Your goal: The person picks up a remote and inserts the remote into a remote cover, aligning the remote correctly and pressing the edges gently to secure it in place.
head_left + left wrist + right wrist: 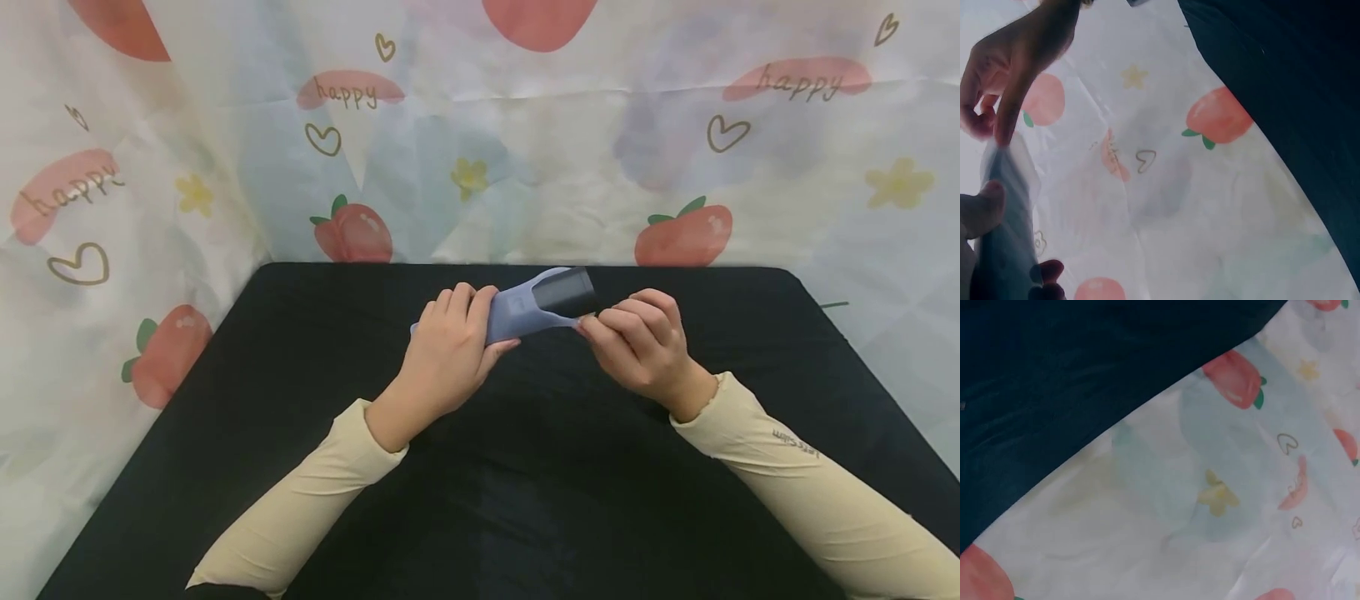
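A soft lavender-blue sleeve (517, 315) covers most of a dark, bar-shaped device (564, 292), whose right end sticks out of the sleeve's opening. My left hand (450, 342) grips the covered part, fingers over the top and thumb along the near side. At the opening, my right hand (637, 342) pinches the sleeve's lower lip, which is stretched out away from the device. In the left wrist view the sleeve (1013, 187) runs up from the left thumb and fingers to the pinching right hand (1019, 65). The right wrist view shows neither hand nor sleeve.
A black-covered table (495, 500) lies under both hands, and they are raised above it near its far edge. Behind and to the left hangs a pale curtain (547, 150) printed with fruit, hearts and the word "happy".
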`<state>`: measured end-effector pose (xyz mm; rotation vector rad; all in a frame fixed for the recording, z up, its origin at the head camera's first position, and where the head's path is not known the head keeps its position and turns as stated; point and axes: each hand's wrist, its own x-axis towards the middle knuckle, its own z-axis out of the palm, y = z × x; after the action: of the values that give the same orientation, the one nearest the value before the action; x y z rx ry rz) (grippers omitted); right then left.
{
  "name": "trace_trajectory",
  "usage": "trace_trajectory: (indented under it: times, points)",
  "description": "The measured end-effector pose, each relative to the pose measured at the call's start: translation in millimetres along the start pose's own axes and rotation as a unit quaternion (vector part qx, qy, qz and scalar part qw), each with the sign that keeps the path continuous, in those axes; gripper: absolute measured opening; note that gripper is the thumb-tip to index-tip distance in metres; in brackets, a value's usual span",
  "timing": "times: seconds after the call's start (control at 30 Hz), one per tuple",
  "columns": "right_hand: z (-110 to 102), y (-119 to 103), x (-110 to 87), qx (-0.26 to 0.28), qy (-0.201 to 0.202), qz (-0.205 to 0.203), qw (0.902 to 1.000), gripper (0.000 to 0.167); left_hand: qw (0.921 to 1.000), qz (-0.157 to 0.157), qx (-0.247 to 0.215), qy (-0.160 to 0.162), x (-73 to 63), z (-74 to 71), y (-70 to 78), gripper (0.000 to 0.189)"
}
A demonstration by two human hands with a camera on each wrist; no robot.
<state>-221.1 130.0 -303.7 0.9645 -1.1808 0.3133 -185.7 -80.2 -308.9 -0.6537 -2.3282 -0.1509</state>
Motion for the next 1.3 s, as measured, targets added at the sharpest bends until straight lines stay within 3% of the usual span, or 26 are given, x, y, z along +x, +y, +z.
trace_trajectory:
  times: [0.13, 0.27, 0.6, 0.7, 0.97, 1.2, 1.3]
  points:
    - [3, -2, 2.7, 0.007, 0.055, 0.039, 0.9977, 0.022, 0.9998, -0.007, -0.018, 0.007, -0.8, -1.4, 4.3, 0.054]
    - [4, -2, 2.9, 0.015, 0.085, 0.048, 0.9951, 0.021, 0.9997, -0.01, -0.021, 0.011, -2.2, -0.3, 5.3, 0.054]
    - [9, -8, 3.3, 0.07, 0.084, 0.047, 0.993, 0.019, 0.9959, -0.053, -0.054, 0.049, -4.4, -5.3, 7.7, 0.055]
    - [8, -9, -2.7, 0.091, 0.057, 0.045, 0.9932, 0.018, 0.9956, -0.06, -0.06, 0.038, -5.5, -6.1, 8.0, 0.054]
    - [-9, -6, -16.6, 0.151, -0.1, 0.028, 0.983, 0.019, 0.9983, -0.037, -0.044, 0.007, -12.7, -3.8, 3.2, 0.057]
    - [-21, -2, -13.5, 0.176, -0.14, -0.02, 0.9742, 0.02, 0.9988, -0.016, -0.047, 0.008, -18.8, -4.7, -1.4, 0.055]
    - [-29, 0, -11.6, 0.176, -0.176, -0.033, 0.9681, 0.023, 0.9989, -0.01, -0.045, 0.006, -20.1, -7.4, -4.0, 0.055]
